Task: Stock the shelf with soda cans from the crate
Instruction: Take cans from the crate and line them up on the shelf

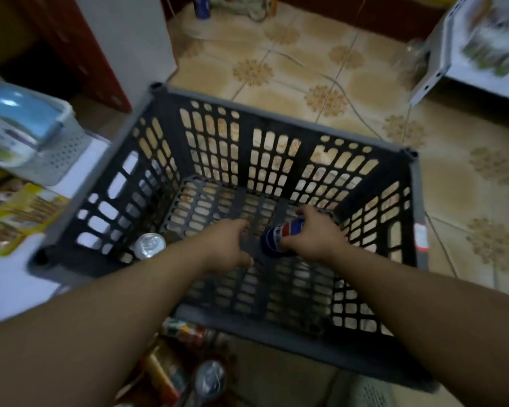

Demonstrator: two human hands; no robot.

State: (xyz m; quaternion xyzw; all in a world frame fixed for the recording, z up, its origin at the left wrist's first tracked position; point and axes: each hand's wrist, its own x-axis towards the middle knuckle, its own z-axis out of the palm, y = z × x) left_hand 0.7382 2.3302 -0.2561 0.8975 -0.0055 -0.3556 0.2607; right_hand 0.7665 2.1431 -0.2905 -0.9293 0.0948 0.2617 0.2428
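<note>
1. At the far left a pale perforated plastic basket (62,148) holds a smooth light-blue rounded thing, blurred. It stands on a white flat surface (3,283), with glossy yellow packets (21,215) just beside it.
2. A silver-topped soda can (150,245) stands upright in the near-left corner of the crate. Its long axis is vertical and its round metal lid faces the camera.
3. The dark grey plastic crate (276,118) is a rectangle with lattice walls and a lattice bottom of rounded slots. It sits on a beige floor (306,63) of glossy tiles with a flower pattern.
4. The left hand (227,248) is down inside the crate, fingers loosely bent and spread, grasping nothing. It lies just beside the blue can, apart from it.
5. A blue cylindrical soda can with red and white bands (282,235) is near the middle of the crate bottom. It lies over on its side, long axis running from lower left to upper right, one end towards the left hand and the other under the right fingers. Whether it touches the bottom I cannot tell.
6. The right hand (315,236) grasps this can, fingers curled over its far end.
7. Below the near crate wall, a second silver-lidded can (210,377) stands upright among blurred coloured packages.
8. At the upper right is a white box (441,54), blurred.
</note>
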